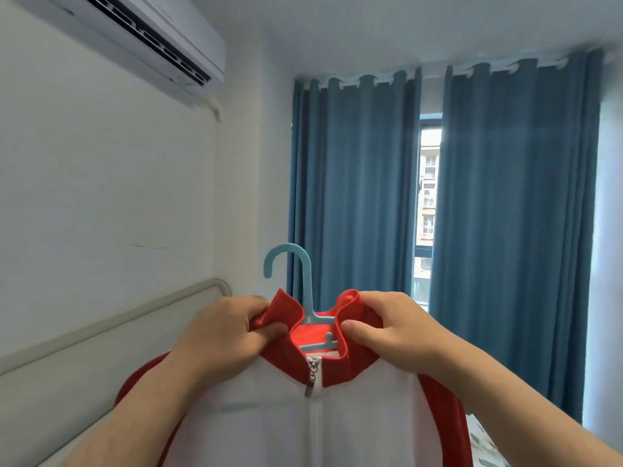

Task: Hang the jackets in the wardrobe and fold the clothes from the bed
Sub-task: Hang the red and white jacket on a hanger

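With left grip (222, 335) and right grip (387, 328) each pinched tight on one side of the collar (286, 310) of the zipped jacket (263, 433), held aloft before the curtains (354, 180), tug evenly to centre the shoulders on the hanger (305, 284), leaving its hook free.

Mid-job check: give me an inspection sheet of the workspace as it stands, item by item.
Surface: only a headboard at left and patterned fabric at lower right show.
Job's things: red-and-white jacket, zipped, on a light blue hanger.
Clutter: nothing seen.
Hands: left hand and right hand each grip the red collar.
Cables: nothing seen.
Surroundings: wall air conditioner, blue curtains parted over a window.
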Demonstrator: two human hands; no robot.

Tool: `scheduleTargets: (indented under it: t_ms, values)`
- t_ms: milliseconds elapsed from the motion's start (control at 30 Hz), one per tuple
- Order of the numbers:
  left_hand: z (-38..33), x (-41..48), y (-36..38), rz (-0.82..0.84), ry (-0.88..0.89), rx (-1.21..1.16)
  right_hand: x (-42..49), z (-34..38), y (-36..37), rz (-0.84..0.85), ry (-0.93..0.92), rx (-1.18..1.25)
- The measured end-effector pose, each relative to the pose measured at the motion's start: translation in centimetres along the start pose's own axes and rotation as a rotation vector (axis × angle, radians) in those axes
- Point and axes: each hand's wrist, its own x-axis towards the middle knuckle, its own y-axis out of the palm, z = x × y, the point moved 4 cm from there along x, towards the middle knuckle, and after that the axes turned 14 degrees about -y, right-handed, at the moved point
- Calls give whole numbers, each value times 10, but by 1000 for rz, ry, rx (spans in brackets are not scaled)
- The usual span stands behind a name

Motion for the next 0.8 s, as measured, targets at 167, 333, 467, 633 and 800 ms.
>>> scheduleTargets:
  t_ms: [167,333,467,633,800]
  values:
    - [-1,-35,-21,-37,-56,74,-2,6,15,38,-130,93]
    - [17,-78,-54,-100,-177,172,6,27,57,72,-222,219]
    - [48,-125,-81,-104,-335,314,16,60,104,118,-302,338]
    - [92,-195,-117,-176,-582,394,33,113,177,169,-430,423]
    - [134,-257,-162,-259,-785,446,52,177,241,254,-492,510]
